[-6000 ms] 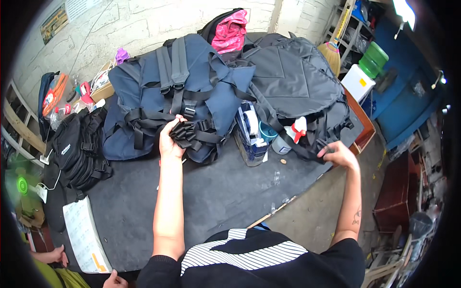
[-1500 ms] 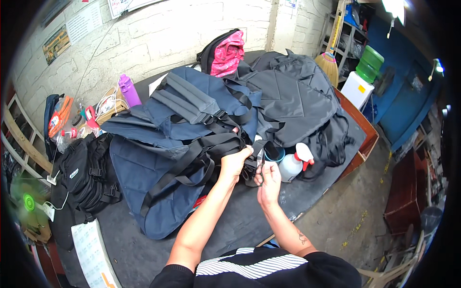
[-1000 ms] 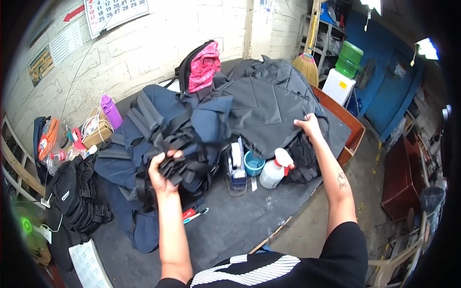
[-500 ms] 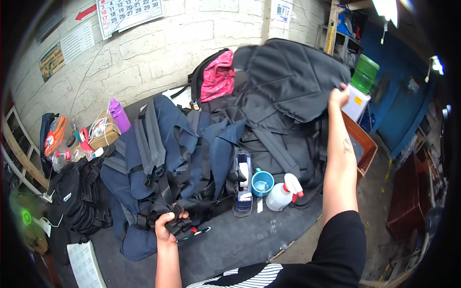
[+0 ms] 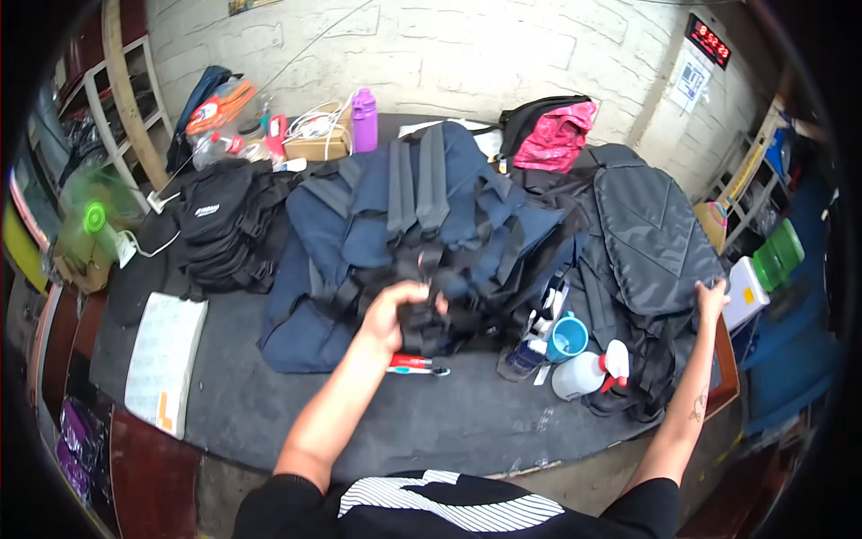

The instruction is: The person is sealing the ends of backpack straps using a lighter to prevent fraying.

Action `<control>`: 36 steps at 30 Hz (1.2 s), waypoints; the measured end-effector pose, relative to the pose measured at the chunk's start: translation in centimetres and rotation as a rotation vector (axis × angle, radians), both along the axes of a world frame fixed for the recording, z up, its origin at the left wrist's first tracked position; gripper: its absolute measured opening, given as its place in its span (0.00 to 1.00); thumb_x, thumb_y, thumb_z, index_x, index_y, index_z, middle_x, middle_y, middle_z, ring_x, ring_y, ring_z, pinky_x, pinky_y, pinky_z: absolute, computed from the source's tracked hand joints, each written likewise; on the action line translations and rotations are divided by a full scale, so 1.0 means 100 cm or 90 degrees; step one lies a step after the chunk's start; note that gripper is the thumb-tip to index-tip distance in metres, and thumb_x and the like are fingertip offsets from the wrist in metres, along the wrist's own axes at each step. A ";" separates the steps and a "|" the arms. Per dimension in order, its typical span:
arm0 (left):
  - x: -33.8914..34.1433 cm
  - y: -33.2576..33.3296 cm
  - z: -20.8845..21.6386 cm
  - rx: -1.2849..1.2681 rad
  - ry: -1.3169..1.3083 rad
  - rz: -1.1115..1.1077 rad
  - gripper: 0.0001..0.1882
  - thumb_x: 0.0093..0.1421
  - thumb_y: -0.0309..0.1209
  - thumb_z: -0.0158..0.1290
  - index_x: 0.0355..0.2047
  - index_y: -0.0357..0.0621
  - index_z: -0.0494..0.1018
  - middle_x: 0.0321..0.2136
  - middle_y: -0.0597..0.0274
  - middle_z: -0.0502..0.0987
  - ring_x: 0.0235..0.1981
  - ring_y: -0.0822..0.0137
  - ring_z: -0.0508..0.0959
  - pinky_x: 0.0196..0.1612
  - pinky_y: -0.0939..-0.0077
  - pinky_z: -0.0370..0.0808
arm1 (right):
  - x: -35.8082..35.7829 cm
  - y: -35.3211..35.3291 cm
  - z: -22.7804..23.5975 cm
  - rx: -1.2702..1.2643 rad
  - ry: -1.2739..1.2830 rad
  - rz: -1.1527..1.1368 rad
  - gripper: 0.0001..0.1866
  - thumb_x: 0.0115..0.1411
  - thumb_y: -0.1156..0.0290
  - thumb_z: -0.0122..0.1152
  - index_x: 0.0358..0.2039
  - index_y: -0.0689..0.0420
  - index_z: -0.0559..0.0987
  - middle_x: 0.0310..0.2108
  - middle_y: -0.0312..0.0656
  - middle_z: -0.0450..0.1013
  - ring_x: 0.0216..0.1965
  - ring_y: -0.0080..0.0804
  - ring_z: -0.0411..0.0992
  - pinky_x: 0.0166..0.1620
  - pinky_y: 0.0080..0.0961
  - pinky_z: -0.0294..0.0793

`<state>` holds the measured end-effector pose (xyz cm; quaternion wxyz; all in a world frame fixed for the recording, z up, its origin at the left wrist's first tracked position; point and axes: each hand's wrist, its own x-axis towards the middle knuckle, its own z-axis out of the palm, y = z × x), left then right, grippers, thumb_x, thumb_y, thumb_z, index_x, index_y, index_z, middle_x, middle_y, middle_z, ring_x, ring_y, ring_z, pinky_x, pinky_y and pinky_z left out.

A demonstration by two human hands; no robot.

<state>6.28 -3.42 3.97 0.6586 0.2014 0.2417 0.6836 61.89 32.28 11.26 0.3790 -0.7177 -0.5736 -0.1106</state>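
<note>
A heap of navy blue backpacks (image 5: 368, 198) with grey shoulder straps lies on the dark table in front of me. My left hand (image 5: 395, 314) is closed around a bundle of black webbing straps (image 5: 422, 328) at the near side of this heap. To the right lies a black backpack (image 5: 655, 238) with a ribbed panel facing up. My right hand (image 5: 712, 296) is at that panel's lower right corner, its fingers bent at the edge; the grip is partly hidden. Close to the left hand lies a toothbrush (image 5: 417, 370) beside a red item.
A teal mug (image 5: 567, 337) and a white spray bottle (image 5: 584, 375) with a red trigger stand between my arms. Left are a black backpack (image 5: 224, 225) and a paper stack (image 5: 166, 364). Behind are a purple bottle (image 5: 364, 121) and a pink-and-black bag (image 5: 552, 135).
My view has swung left, shifting everything rightward. The black backpack's raised panel has come down and lies flatter, with my right hand at its edge. My left hand still grips the straps.
</note>
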 end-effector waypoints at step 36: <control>-0.121 -0.043 0.022 0.047 0.186 0.007 0.10 0.47 0.25 0.50 0.31 0.34 0.71 0.26 0.57 0.75 0.26 0.65 0.76 0.34 0.72 0.75 | -0.351 -0.388 -0.191 -0.070 -0.144 0.454 0.23 0.56 0.65 0.52 0.51 0.61 0.64 0.53 0.57 0.54 0.59 0.55 0.48 0.60 0.49 0.43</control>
